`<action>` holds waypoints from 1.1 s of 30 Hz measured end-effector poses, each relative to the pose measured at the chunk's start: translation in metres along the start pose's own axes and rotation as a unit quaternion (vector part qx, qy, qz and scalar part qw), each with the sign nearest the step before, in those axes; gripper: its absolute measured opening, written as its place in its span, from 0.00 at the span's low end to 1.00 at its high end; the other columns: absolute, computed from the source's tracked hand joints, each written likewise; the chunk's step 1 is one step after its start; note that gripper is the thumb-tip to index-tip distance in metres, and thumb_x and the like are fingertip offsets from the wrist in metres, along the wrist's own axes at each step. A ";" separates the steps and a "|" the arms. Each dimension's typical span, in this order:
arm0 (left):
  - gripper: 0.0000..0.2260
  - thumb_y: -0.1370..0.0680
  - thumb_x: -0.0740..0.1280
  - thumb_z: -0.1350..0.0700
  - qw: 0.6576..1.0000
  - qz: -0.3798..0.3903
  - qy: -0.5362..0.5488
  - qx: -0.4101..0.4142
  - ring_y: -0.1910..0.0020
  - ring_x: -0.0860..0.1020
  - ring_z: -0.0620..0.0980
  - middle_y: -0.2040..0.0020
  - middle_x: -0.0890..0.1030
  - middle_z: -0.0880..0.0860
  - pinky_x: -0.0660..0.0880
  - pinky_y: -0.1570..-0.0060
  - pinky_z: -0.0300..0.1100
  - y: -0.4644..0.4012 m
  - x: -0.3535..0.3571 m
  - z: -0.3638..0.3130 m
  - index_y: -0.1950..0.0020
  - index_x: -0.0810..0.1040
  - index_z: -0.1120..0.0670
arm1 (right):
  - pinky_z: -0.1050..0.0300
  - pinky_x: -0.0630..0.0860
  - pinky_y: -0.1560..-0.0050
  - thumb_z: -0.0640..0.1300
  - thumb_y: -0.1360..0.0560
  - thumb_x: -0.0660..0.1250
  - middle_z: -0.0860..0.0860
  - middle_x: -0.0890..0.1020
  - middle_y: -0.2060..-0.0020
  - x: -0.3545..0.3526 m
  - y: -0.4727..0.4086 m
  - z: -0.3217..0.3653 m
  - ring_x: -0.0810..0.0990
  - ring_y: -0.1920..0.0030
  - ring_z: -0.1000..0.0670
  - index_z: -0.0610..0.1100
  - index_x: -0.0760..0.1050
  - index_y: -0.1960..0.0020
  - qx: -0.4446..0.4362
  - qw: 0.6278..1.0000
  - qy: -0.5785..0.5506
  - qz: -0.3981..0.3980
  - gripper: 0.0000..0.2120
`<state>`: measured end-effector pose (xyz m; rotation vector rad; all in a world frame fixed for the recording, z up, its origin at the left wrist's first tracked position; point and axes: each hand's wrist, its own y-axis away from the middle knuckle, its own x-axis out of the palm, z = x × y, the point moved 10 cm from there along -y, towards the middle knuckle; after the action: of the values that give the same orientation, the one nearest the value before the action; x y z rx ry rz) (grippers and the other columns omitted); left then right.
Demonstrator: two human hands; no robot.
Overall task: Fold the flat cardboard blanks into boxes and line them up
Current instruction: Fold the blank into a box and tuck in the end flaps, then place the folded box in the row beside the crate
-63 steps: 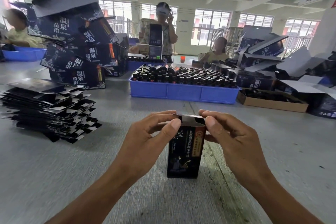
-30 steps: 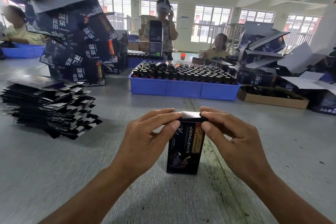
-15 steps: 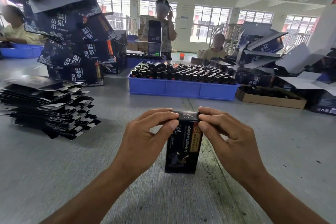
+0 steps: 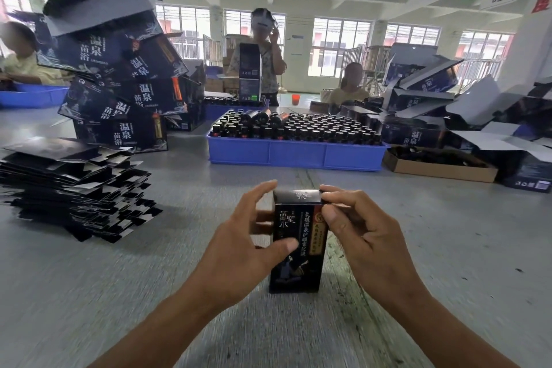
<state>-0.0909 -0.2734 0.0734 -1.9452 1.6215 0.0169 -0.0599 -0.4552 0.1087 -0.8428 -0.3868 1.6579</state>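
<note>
small dark box (image 4: 297, 248) upright on grey worktop (image 4: 89, 293), centre front, top flap closed flat. left hand (image 4: 239, 251) wrapped round box's left side, thumb across front face, fingers reaching behind top edge. right hand (image 4: 361, 236) pinching top right corner, thumb on front, curled fingers on lid edge. stack of flat blanks (image 4: 71, 188) well to the left on worktop, messy fanned edges. behind that, leaning pile of bigger dark cartons (image 4: 119, 75) with white lettering. blue tray (image 4: 295, 155) beyond the box, full of dark bottles (image 4: 298, 128), a few lying on top. brown cardboard tray (image 4: 439, 164) just right of blue tray, more open cartons (image 4: 424, 98) heaped behind it. second blue bin (image 4: 33, 95) far left. three people (image 4: 265, 54) across the worktop, one standing, two seated. no finished boxes lined up in view.
</note>
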 end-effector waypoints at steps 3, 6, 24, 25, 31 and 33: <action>0.42 0.28 0.78 0.51 0.996 0.059 0.001 -0.069 0.44 0.80 0.36 0.44 0.82 0.42 0.79 0.52 0.37 0.000 0.009 0.023 0.35 0.54 0.17 | 0.76 0.75 0.51 0.52 0.22 0.68 0.74 0.77 0.43 0.012 0.004 -0.013 0.78 0.41 0.68 0.75 0.65 0.34 0.037 0.996 0.058 0.052 0.24; 0.38 0.28 0.78 0.53 0.990 0.015 0.039 -0.131 0.50 0.84 0.41 0.46 0.84 0.47 0.82 0.49 0.45 -0.003 -0.001 0.039 0.31 0.60 0.26 | 0.73 0.76 0.51 0.50 0.23 0.71 0.68 0.73 0.37 0.022 0.010 -0.029 0.78 0.44 0.67 0.75 0.55 0.31 0.090 0.985 0.116 0.090 0.34; 0.34 0.25 0.67 0.37 0.983 -0.057 0.006 -0.172 0.49 0.82 0.41 0.45 0.81 0.43 0.77 0.45 0.44 0.003 -0.006 0.050 0.22 0.58 0.40 | 0.67 0.69 0.50 0.67 0.28 0.66 0.59 0.73 0.42 0.039 0.014 -0.035 0.74 0.48 0.58 0.59 0.61 0.37 0.100 0.935 0.319 0.122 0.26; 0.33 0.25 0.65 0.35 0.985 -0.050 -0.054 -0.158 0.47 0.80 0.41 0.43 0.79 0.43 0.76 0.44 0.43 0.003 -0.009 0.049 0.22 0.58 0.39 | 0.65 0.70 0.51 0.67 0.28 0.66 0.58 0.74 0.43 0.026 0.008 -0.040 0.75 0.49 0.57 0.59 0.62 0.37 0.110 0.936 0.319 0.098 0.25; 0.27 0.21 0.64 0.39 0.957 0.003 -0.256 -0.137 0.32 0.73 0.48 0.30 0.73 0.48 0.69 0.34 0.43 -0.001 -0.005 0.063 0.23 0.62 0.39 | 0.54 0.72 0.56 0.62 0.27 0.69 0.51 0.77 0.49 -0.089 -0.014 -0.099 0.76 0.54 0.49 0.52 0.69 0.39 0.250 0.894 0.369 -0.037 0.23; 0.27 0.21 0.64 0.37 0.948 0.016 -0.289 -0.131 0.31 0.71 0.48 0.29 0.72 0.47 0.68 0.34 0.42 -0.005 -0.001 0.067 0.24 0.61 0.37 | 0.54 0.71 0.57 0.60 0.27 0.69 0.48 0.79 0.48 -0.134 -0.010 -0.119 0.76 0.54 0.47 0.49 0.71 0.38 0.303 0.866 0.390 -0.081 0.23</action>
<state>-0.0624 -0.2421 0.0210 -1.8571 1.2951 0.7788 0.0395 -0.6014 0.0771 -0.8777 0.5920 1.0471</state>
